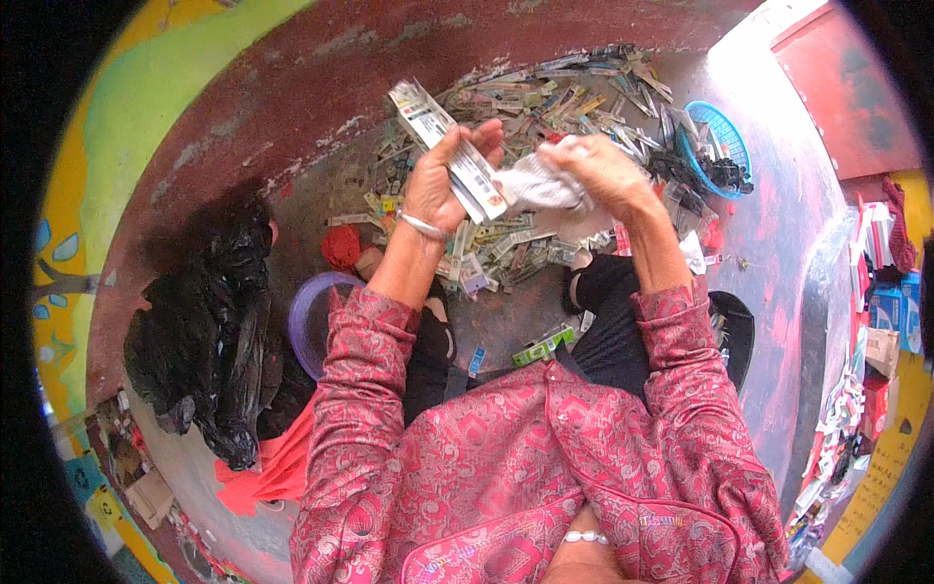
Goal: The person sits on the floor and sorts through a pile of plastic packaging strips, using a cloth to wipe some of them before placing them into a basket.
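My left hand (pixel 438 185) is closed around a long, narrow white carton (pixel 420 115) with dark print, held slanting above the floor. Its lower end points toward my right hand (pixel 605 173), whose fingers grip a crumpled whitish cloth (pixel 545 185). The cloth reaches across to the carton's lower end; whether they touch, I cannot tell. Below and beyond both hands spreads a large pile of flat, narrow packages (pixel 516 109). Between my legs, close to my body, sits a green and white box (pixel 545 346).
A blue plastic basket (pixel 741 136) with small items stands at the far right. On the left are black plastic bags (pixel 209 331), a purple basin (pixel 304 321) and a red bag (pixel 277 453). A dark red wall (pixel 233 117) curves behind the pile. Packages and boxes (pixel 883 346) line the right edge.
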`<action>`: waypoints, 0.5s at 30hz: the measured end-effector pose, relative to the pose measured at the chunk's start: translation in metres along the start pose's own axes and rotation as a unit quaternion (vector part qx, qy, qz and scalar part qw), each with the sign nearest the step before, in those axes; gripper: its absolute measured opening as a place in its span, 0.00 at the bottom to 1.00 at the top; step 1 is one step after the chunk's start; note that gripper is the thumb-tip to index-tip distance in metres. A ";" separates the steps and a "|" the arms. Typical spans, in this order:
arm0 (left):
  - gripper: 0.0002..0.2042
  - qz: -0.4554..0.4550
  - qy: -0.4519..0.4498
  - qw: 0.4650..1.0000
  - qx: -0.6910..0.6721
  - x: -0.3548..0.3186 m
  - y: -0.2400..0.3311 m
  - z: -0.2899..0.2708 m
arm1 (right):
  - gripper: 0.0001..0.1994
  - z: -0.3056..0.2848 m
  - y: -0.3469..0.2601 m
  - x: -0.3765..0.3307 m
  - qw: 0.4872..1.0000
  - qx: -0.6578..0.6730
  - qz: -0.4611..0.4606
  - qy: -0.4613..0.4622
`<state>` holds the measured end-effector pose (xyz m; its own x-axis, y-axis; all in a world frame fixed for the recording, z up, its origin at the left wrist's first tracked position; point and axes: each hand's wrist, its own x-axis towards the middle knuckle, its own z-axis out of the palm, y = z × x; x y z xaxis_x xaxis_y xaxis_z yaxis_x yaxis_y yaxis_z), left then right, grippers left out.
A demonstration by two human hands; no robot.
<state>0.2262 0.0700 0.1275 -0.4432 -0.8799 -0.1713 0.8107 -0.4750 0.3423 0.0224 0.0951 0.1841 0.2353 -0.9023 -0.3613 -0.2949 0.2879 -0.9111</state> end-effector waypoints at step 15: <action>0.18 -0.010 -0.029 0.997 0.071 -0.007 -0.021 0.018 | 0.14 0.045 0.013 -0.001 0.988 0.057 -0.019 -0.146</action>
<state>0.2059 0.0867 0.1381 -0.4836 -0.8659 -0.1277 0.7407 -0.4826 0.4674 0.0602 0.1143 0.1638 0.5052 -0.7872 -0.3536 -0.1782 0.3057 -0.9353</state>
